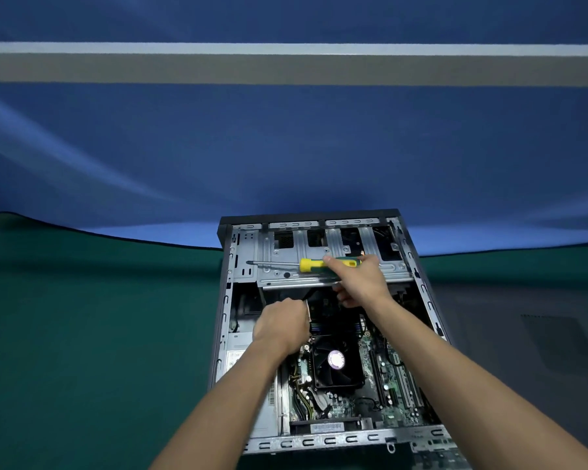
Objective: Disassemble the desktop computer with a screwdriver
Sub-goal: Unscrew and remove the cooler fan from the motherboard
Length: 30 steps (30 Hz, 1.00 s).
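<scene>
An open desktop computer case lies flat on a green mat, its inside facing up. Across the far end runs a silver metal drive cage. My right hand grips the green and yellow screwdriver by its handle, with the shaft pointing left over the cage. Its lower fingers reach under the cage's front edge. My left hand is curled inside the case just below the cage and seems to pinch a small pale part; what it is stays hidden. The black CPU fan and green motherboard lie nearer me.
The green mat covers the table left of the case. A grey side panel lies flat to the right of the case. A blue wall with a grey band stands behind.
</scene>
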Motion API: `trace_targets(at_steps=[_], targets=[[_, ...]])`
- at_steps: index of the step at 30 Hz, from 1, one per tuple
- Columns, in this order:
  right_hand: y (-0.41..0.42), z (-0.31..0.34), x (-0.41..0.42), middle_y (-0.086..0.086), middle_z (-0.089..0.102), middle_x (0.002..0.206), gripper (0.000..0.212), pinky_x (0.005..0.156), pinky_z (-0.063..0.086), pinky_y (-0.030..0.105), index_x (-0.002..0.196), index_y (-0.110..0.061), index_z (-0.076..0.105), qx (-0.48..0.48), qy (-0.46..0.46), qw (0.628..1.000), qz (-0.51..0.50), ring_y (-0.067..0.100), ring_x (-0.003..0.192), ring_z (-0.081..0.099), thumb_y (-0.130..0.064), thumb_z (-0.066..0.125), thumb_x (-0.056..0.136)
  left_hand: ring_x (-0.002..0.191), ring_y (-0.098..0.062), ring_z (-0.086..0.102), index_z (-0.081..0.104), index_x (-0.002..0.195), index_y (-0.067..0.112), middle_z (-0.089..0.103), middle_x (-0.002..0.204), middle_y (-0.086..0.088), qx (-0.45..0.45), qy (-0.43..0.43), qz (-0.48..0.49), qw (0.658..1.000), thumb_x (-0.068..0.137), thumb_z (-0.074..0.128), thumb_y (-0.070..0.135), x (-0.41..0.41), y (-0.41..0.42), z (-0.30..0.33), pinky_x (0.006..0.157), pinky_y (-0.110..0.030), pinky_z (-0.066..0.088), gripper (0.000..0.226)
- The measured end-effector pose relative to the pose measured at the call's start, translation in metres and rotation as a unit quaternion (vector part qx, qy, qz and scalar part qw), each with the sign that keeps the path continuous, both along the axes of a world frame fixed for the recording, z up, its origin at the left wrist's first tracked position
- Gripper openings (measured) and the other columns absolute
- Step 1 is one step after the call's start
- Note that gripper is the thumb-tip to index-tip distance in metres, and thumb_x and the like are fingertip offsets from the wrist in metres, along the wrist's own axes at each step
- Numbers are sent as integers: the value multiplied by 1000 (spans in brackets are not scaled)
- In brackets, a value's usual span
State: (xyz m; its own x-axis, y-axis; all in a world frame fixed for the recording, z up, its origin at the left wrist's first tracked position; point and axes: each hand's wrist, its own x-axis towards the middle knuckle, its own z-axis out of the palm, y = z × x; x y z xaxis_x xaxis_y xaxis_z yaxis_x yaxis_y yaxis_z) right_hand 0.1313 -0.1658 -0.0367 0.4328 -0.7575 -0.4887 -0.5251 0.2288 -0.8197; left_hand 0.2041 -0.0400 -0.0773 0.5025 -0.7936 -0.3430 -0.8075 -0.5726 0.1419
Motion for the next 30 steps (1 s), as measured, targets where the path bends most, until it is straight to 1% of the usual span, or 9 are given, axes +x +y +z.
trace_targets(at_steps=[4, 6, 9, 12, 16, 20, 23, 25, 30], targets=[[2, -8, -15, -1, 52, 89, 58, 66, 39, 29, 123, -12, 32, -134, 44, 989, 42, 19, 74, 53, -37, 67, 85, 95, -30, 63, 63, 99, 8, 66, 106, -11, 111, -16, -44, 993, 84, 47, 2, -2, -6, -2, 77, -36, 49, 23], [3, -13, -26, -4, 50, 88, 51, 63, 39, 29, 124, -16, 33, -142, 40, 987, 68, 15, 70, 53, -34, 64, 88, 96, -28, 64, 62, 100, 9, 66, 107, -9, 139, -14, -46, 989, 85, 47, 2, -1, -10, -4, 79, -36, 50, 23], [9, -21, -46, -3, 57, 70, 40, 53, 46, 35, 123, -22, 34, -157, 56, 978, 123, 16, 61, 58, -29, 58, 92, 95, -27, 64, 63, 98, 10, 67, 106, -9, 165, 1, -44, 985, 87, 46, 9, 0, -13, -5, 82, -36, 50, 20], [15, -29, -65, -3, 56, 66, 43, 58, 50, 40, 129, -26, 33, -205, 47, 965, 155, 18, 62, 59, -21, 53, 92, 98, -26, 63, 62, 102, 10, 66, 109, -8, 188, 19, -36, 981, 88, 47, 14, 2, -15, -6, 84, -35, 49, 21], [19, -42, -84, -12, 55, 76, 21, 67, 51, 34, 114, -23, 51, -228, 73, 944, 225, 11, 69, 56, -23, 48, 93, 102, -26, 61, 57, 115, 12, 64, 114, -8, 211, 46, -4, 976, 89, 48, 21, 4, -18, -7, 85, -32, 46, 28], [26, -55, -90, -8, 56, 111, 25, 82, 46, 27, 118, -23, 56, -233, 102, 909, 329, 12, 84, 58, -22, 49, 94, 102, -27, 60, 59, 111, 8, 64, 114, -11, 238, 64, 23, 969, 90, 49, 21, 3, -22, -7, 85, -32, 45, 27], [24, -62, -91, -6, 49, 111, 37, 70, 46, 21, 126, -22, 50, -222, 100, 915, 321, 9, 72, 53, -8, 51, 92, 105, -28, 59, 57, 116, 5, 62, 118, -13, 254, 68, 40, 964, 91, 48, 18, 0, -27, -8, 88, -34, 46, 30], [22, -67, -93, -7, 43, 103, 43, 60, 39, 17, 128, -22, 50, -204, 103, 923, 311, 5, 65, 47, -1, 52, 90, 108, -29, 58, 55, 120, 7, 61, 122, -12, 258, 62, 49, 963, 92, 46, 18, -4, -31, -10, 91, -35, 46, 32], [21, -69, -94, -4, 49, 112, 42, 72, 45, 24, 129, -25, 49, -189, 102, 924, 315, 15, 77, 55, -5, 52, 92, 112, -29, 58, 59, 117, 7, 61, 124, -13, 271, 50, 85, 958, 92, 47, 17, -14, -37, -18, 90, -33, 44, 29]])
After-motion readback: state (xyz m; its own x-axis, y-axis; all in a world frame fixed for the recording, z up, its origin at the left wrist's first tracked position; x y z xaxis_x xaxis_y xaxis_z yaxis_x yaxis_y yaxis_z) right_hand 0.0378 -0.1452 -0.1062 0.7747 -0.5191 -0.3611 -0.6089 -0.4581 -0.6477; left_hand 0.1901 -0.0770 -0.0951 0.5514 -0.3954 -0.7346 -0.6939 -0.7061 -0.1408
